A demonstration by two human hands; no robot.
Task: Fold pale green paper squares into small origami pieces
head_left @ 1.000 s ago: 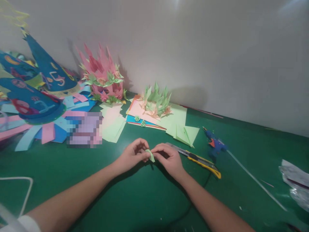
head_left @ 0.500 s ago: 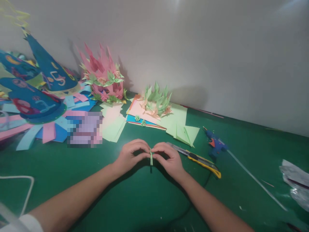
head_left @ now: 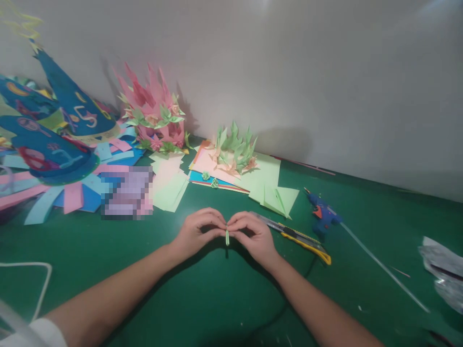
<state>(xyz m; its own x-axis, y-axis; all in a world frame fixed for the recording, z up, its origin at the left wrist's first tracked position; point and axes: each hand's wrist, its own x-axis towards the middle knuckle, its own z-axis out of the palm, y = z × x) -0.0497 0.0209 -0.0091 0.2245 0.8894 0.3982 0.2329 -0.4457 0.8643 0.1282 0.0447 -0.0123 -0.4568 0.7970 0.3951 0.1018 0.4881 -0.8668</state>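
Between my fingertips, just above the green table (head_left: pixel 202 299), is a small folded piece of light green paper (head_left: pixel 227 237), seen nearly edge-on. My left hand (head_left: pixel 197 232) pinches it from the left with thumb and fingers. From the other side my right hand (head_left: pixel 255 236) grips it the same way, so the fingertips of both hands almost meet. The upper part of the paper is hidden by the fingers. A yellow box cutter (head_left: pixel 296 237) lies right beside my right hand. Two little green paper roses (head_left: pixel 214 183) rest on the paper stack beyond.
A blue glue gun (head_left: pixel 325 214) with a long glue stick lies at right. Green paper sheets (head_left: pixel 275 200), a green paper crown (head_left: pixel 235 149) and a pink crown (head_left: pixel 155 111) stand behind. Blue cone hats (head_left: pixel 54 149) fill the left. A plastic wrapper (head_left: pixel 443 265) lies far right.
The fingertips of both hands have drawn slightly closer together over the folded paper, covering more of its top. Everything else looks the same.
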